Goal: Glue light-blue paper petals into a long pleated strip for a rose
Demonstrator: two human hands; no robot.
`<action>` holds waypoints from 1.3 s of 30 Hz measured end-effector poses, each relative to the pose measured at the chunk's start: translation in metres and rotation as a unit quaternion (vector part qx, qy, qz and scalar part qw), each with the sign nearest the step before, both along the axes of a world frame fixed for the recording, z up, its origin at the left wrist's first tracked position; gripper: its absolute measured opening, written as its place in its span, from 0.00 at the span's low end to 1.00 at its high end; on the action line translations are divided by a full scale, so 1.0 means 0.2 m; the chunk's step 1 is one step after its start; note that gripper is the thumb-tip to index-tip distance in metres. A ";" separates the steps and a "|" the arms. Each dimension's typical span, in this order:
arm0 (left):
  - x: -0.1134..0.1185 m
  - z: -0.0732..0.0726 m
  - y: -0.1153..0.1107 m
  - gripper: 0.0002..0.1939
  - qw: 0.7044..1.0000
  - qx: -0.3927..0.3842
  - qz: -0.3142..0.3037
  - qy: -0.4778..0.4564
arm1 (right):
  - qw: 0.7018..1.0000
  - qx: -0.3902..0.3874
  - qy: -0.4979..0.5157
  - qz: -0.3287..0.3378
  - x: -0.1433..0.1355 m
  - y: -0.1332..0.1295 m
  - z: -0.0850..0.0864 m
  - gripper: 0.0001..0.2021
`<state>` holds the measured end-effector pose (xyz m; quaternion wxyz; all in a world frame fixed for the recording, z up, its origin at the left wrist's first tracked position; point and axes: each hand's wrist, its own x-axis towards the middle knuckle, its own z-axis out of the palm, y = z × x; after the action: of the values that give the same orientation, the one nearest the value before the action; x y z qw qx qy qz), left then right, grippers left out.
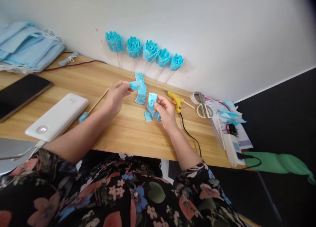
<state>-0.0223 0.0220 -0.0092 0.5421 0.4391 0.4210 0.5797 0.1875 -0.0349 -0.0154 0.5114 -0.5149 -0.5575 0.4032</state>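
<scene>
Five blue fabric roses [133, 47] standing on sticks, leaning against wall [209, 29], looking complete. Sixth stick [100, 98] lying on wooden table [133, 138], carrying only small blue bud [84, 117], so seemingly far from complete. Left hand [118, 92] pinching blue strip [134, 85], fingertips together, over row of folded pieces [141, 97]. Right hand [166, 112] gripping folded blue piece [152, 98] between thumb and fingers; loose blue pieces [147, 116] lying just beside, apparently still unattached. Yellow glue gun [175, 102] resting near right hand.

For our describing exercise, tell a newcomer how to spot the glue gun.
On the wooden desk, look just right of the right hand. The glue gun lies there, left of the pale-handled scissors; it alone is yellow, with an orange trigger.
</scene>
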 end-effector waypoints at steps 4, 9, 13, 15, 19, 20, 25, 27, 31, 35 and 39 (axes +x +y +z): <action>-0.02 -0.01 0.02 0.14 0.999 -0.012 -0.023 -0.032 | 0.999 0.008 -0.022 0.040 0.01 -0.02 0.02 0.14; 0.02 0.02 -0.02 0.12 0.992 -0.052 -0.089 -0.067 | 0.946 0.110 -0.207 0.225 0.01 -0.05 0.05 0.15; 0.04 0.05 -0.06 0.08 0.989 -0.040 -0.130 -0.052 | 0.906 0.200 -0.286 0.240 0.00 -0.06 0.06 0.15; 0.04 0.05 -0.07 0.08 0.989 -0.025 -0.145 -0.034 | 0.910 0.201 -0.285 0.225 0.00 -0.05 0.07 0.13; 0.04 0.06 -0.07 0.09 0.988 -0.014 -0.157 0.008 | 0.915 0.192 -0.267 0.234 0.01 -0.05 0.06 0.13; 0.05 0.06 -0.07 0.10 0.987 -0.014 -0.158 0.016 | 0.914 0.191 -0.265 0.240 0.01 -0.05 0.06 0.13; 0.05 0.07 -0.08 0.10 0.986 -0.025 -0.162 0.033 | 0.919 0.166 -0.253 0.254 -0.01 -0.07 0.08 0.15; 0.05 0.07 -0.08 0.10 0.985 -0.030 -0.162 0.040 | 0.928 0.112 -0.244 0.259 -0.01 -0.08 0.10 0.17; 0.05 0.07 -0.08 0.11 0.985 -0.023 -0.164 0.054 | 0.933 0.019 -0.242 0.264 -0.01 -0.10 0.11 0.23; 0.05 0.07 -0.07 0.11 0.984 -0.025 -0.166 0.053 | 0.929 0.037 -0.269 0.251 -0.02 -0.09 0.10 0.26; 0.05 0.06 -0.08 0.10 0.984 -0.025 -0.167 0.049 | 0.931 0.102 -0.259 0.238 -0.04 -0.08 0.08 0.17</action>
<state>-0.0123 0.0068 0.0035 0.6207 0.5175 0.3824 0.4480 0.1801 -0.0507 0.0011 0.2885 -0.3987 -0.8148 0.3066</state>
